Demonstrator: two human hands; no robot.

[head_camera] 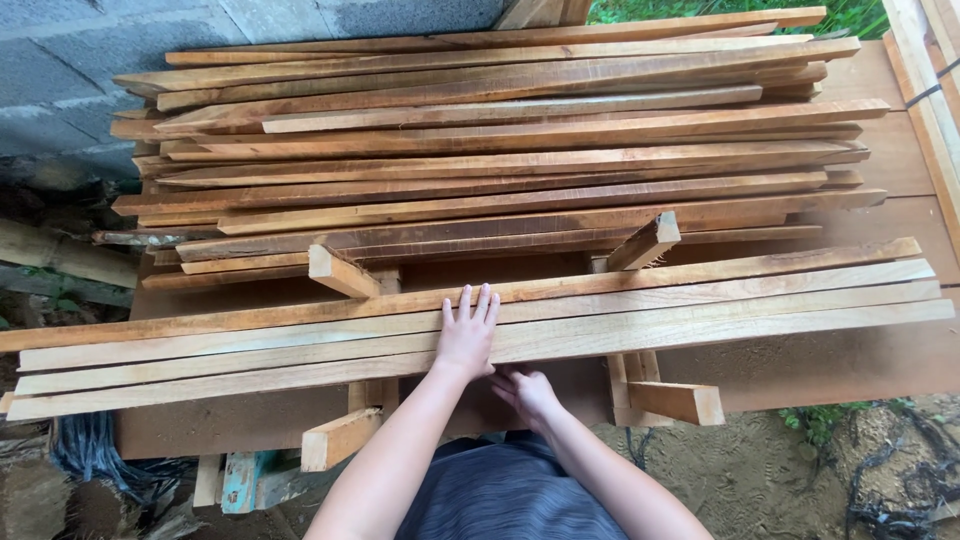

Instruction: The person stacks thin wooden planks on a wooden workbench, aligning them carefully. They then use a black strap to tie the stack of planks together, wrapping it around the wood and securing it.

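An outdoor woodworking yard: a big stack of rough-sawn planks on a worktable, grey block wall behind, dirt ground below, greenery beyond.

No packages, labels, signs or screens are to be seen anywhere around your fingers.
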